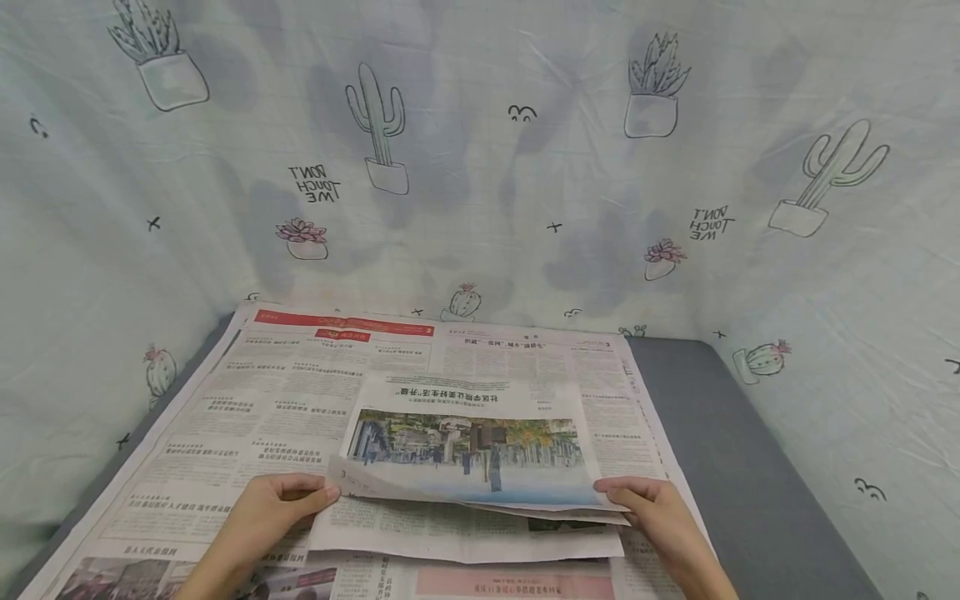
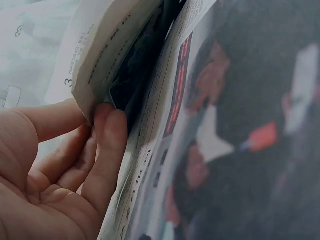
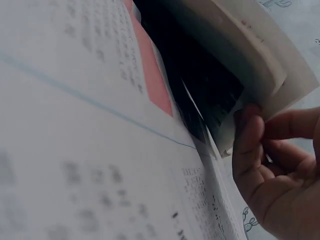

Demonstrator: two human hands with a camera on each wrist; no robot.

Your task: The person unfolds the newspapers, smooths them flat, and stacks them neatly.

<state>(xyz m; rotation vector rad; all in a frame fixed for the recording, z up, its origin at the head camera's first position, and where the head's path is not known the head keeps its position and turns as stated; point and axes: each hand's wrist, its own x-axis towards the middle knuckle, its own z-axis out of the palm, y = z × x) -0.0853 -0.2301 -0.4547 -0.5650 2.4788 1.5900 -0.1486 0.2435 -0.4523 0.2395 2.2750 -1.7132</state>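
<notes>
A folded newspaper (image 1: pixel 472 479) with a large colour photo lies over wider newspaper sheets. My left hand (image 1: pixel 288 504) pinches its near left corner between thumb and fingers; the left wrist view shows that corner (image 2: pixel 82 97) raised, with the fingers underneath. At the near right corner, my right hand (image 1: pixel 656 508) pinches the paper the same way. In the right wrist view the held layers (image 3: pixel 280 75) curve up off the sheet below, leaving a dark gap. A lower flap (image 1: pixel 465 546) of newspaper sticks out toward me beneath the lifted edge.
Spread newspaper sheets (image 1: pixel 217 433) cover most of a grey table (image 1: pixel 750 467), whose bare surface shows along the right side. A hanging cloth (image 1: pixel 480 167) printed with cacti encloses the back and both sides.
</notes>
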